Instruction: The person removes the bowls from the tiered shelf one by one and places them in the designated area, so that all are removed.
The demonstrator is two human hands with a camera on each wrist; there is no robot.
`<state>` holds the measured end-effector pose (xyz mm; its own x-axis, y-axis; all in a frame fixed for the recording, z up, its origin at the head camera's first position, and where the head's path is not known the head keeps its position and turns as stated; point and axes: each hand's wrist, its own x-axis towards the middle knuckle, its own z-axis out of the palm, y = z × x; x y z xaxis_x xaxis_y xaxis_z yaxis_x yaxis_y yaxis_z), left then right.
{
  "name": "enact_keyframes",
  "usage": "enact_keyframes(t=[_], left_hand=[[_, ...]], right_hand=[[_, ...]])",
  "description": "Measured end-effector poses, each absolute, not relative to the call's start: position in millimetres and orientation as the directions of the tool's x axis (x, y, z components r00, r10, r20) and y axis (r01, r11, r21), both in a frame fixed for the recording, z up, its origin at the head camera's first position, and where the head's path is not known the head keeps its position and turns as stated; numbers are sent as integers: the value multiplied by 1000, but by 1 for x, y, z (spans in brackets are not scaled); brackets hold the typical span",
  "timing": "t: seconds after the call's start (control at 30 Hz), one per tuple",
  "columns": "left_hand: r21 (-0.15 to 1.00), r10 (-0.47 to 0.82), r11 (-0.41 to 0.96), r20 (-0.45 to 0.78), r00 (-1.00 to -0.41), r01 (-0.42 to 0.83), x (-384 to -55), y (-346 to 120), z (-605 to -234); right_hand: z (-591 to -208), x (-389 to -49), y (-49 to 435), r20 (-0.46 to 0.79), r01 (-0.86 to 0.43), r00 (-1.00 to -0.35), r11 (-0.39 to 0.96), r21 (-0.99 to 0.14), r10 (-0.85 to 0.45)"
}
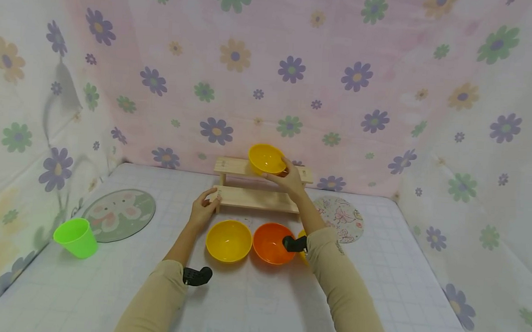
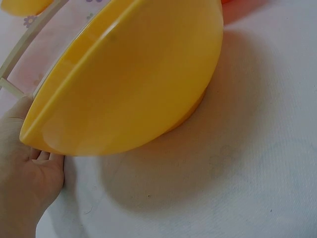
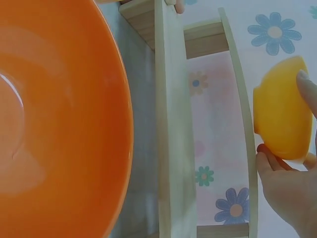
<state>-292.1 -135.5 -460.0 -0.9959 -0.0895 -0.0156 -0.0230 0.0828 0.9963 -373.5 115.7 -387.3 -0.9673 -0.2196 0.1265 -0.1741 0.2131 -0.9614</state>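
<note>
My right hand (image 1: 291,180) grips a small yellow bowl (image 1: 266,158) by its right side, thumb at the rim and fingers beneath. Its base is right at the upper board of a two-tier wooden shelf (image 1: 257,199), as the right wrist view shows. At the left end of the lower board, my left hand (image 1: 202,209) pinches the wood. In front of the shelf are another yellow bowl (image 1: 229,241) and an orange bowl (image 1: 274,243), side by side. A further yellow bowl (image 1: 304,245) is mostly hidden by my right forearm. The left wrist view is largely filled by a yellow bowl (image 2: 133,79).
A bright green cup (image 1: 76,238) stands at the far left, beside a round grey-green mat (image 1: 120,215) with a cartoon print. Right of the shelf lies a round butterfly-patterned mat (image 1: 340,219), partly behind my right arm. Flowered cloth (image 1: 260,105) walls surround the white table.
</note>
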Motion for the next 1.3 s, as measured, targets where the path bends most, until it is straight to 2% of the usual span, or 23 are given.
enact_keyframes(t=[0.2, 0.5, 0.67, 1.07, 1.3], left_hand=[[998, -106, 58, -20, -994, -27, -302, -137, -471], [995, -130, 102, 7, -991, -7, -314, -139, -494], [995, -123, 102, 3, -992, -9, -313, -139, -494], [994, -139, 110, 7, -990, -8, -314, -138, -495], [991, -136, 133, 14, -991, -4, -315, -140, -495]], right_hand=[[-387, -366, 125, 157, -212, -957, 215, -953, -243], [-388, -352, 143, 219, -288, -933, 228, -930, -286], [-388, -343, 156, 214, -280, -930, 196, -940, -300], [-368, -296, 184, 184, -260, -940, 252, -932, -289], [-388, -294, 212, 180, -255, -943, 257, -932, -281]])
